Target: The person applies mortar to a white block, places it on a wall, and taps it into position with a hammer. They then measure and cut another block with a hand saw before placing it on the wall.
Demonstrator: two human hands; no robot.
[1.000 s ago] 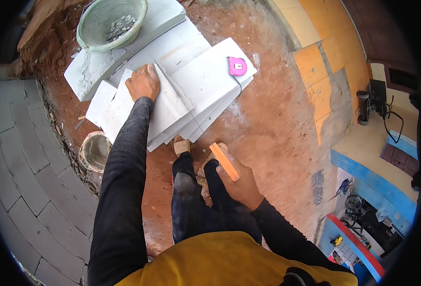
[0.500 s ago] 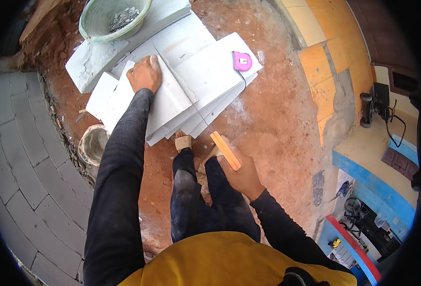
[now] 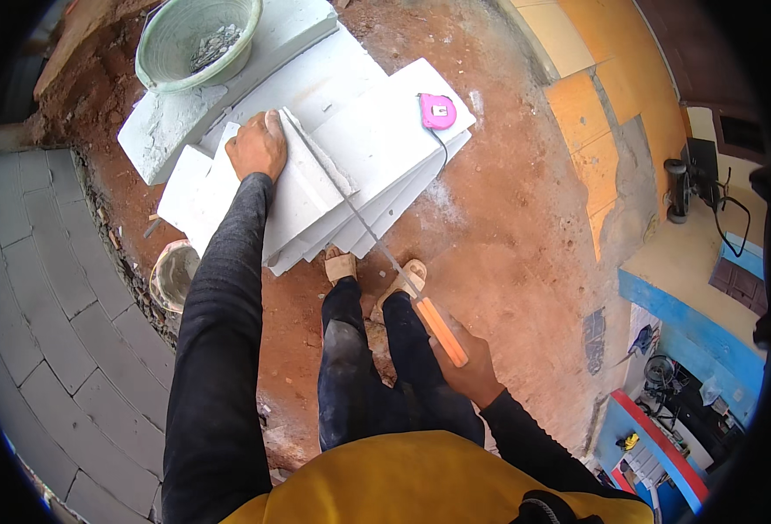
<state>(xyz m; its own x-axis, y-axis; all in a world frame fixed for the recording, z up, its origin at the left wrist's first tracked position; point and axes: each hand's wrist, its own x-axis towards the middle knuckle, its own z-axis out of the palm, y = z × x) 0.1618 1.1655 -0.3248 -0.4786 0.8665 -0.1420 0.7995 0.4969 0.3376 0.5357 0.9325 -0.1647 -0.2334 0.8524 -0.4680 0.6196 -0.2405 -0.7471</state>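
Observation:
My left hand (image 3: 259,147) is closed over the far end of a white lightweight block (image 3: 302,205), which lies on top of other white blocks. In my right hand (image 3: 471,362) is the orange handle of a handsaw (image 3: 440,332). Its thin blade runs up and to the left from the handle, along the right edge of the held block. A pink tape measure (image 3: 438,111) sits on the white block to the right, with a dark strap hanging from it.
A pale green basin (image 3: 152,52) with grey rubble stands on the far blocks. A small mortar-crusted bucket (image 3: 174,278) is on the reddish dirt at left, near grey paving (image 3: 53,262). My sandalled feet are just below the blocks. An orange-tiled strip (image 3: 582,131) runs along the right.
My right hand has drawn the saw back toward me and to the right, so more blade shows. My left hand stays on the block. The view has shifted slightly.

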